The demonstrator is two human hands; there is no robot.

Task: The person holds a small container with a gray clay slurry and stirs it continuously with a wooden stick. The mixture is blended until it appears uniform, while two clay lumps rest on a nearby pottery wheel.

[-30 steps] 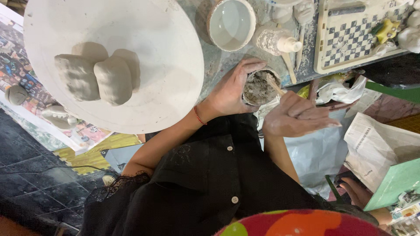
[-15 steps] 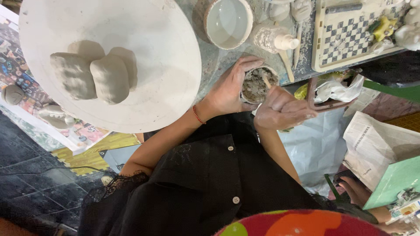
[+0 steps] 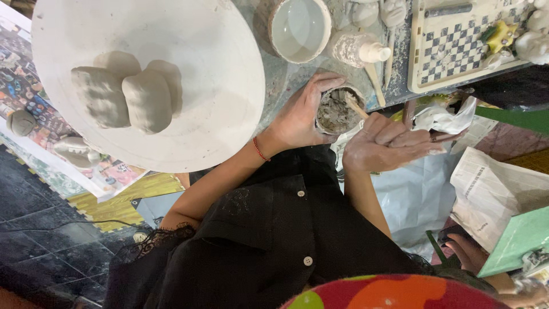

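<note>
My left hand wraps around a small clay-smeared cup at the table's near edge. The cup holds grey wet clay, and a wooden stick leans in it. Just right of the cup, my right hand lies flat with the palm up. Its fingers are stretched out and coated in grey clay, and nothing is gripped in it. A thin red band circles my left wrist.
A large white round board carries three grey clay lumps. Behind the cup stand a white bowl, a clay-coated squeeze bottle and a checkered tray. Newspaper, a green sheet and another person's hand lie to the right.
My right hand curled in toward the cup half a second ago and has now spread flat again beside it. My left hand has kept its hold on the cup.
</note>
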